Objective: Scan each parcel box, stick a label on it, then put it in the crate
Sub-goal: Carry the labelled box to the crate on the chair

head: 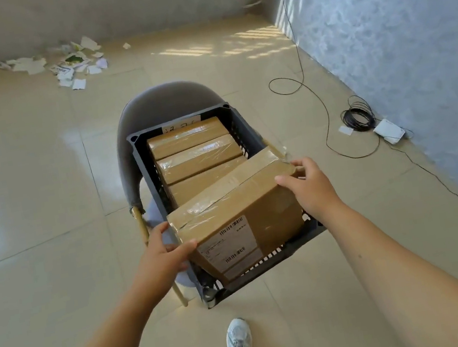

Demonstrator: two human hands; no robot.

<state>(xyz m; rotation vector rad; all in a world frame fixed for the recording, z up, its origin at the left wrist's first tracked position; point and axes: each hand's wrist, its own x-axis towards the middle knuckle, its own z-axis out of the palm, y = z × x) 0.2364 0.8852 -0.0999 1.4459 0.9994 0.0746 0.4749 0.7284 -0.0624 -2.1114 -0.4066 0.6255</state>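
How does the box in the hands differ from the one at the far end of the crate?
The held box is tilted, partly above the crate rim, gripped by the left hand and right hand; the far box sits down inside, untouched. The held box shows a white barcode label; the far box shows none on its visible face. Both are brown cardboard sealed with clear tape.

Brown parcel box (235, 202) with white label (228, 246), dark grey crate (140, 158), beige floor (30, 206).
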